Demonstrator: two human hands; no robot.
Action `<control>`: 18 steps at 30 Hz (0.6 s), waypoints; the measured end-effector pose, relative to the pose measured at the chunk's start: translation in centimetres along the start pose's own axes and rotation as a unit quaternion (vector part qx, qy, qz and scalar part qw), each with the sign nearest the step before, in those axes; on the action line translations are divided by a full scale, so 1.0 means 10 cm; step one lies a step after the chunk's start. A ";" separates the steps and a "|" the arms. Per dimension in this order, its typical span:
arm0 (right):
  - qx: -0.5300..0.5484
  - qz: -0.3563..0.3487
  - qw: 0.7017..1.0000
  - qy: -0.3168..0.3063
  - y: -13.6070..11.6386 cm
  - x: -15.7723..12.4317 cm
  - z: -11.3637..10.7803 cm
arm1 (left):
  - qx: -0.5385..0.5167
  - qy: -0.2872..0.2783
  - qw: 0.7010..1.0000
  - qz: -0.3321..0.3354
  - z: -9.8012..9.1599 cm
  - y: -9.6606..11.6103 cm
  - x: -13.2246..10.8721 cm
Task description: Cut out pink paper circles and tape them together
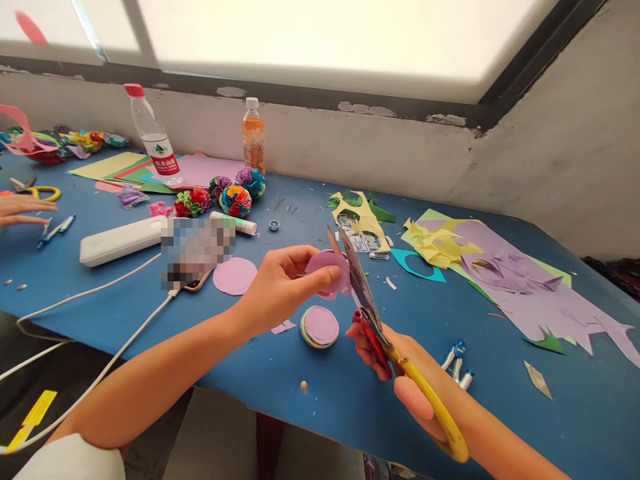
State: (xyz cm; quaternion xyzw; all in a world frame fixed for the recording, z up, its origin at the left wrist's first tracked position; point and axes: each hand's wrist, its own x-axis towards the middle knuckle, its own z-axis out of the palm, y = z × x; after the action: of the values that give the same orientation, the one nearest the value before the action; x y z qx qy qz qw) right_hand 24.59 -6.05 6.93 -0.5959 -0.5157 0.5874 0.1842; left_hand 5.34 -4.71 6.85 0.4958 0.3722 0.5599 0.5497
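Observation:
Pinched in my left hand (pixel 280 283) is a small round of purple paper (pixel 327 272), held up above the table. My right hand (pixel 400 363) grips a pair of scissors (pixel 367 300) with one yellow handle and one red handle. The blades are parted, right at the paper's right edge, and a thin purple strip hangs beside them. Below my hands lies a stack of paper circles (pixel 320 327), purple on top with other colours under it. Larger purple circles (pixel 235 276) rest left of my left hand.
Paper scraps (pixel 500 260) cover the right side, near a blue compass (pixel 457 363). A phone (pixel 197 253), a white power bank (pixel 123 240), pompom flowers (pixel 235 200) and two bottles (pixel 254 137) stand left and behind. Another person's hand (pixel 23 208) is at the far left.

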 end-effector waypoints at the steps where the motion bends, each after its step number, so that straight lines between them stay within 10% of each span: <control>1: 0.003 0.000 1.000 0.003 -0.01 -0.01 0.00 | -0.003 -0.001 1.000 -0.002 0.00 0.00 0.00; 18: 0.010 -0.033 0.999 -0.013 0.13 0.04 -0.04 | -0.011 0.007 1.000 0.002 0.00 -0.01 0.00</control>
State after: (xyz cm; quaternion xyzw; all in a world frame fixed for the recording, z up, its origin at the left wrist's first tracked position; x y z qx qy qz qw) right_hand 25.37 -6.08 5.75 -0.5688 -0.5312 0.5944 0.2025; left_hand 5.36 -4.66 6.73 0.4869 0.3683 0.5686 0.5514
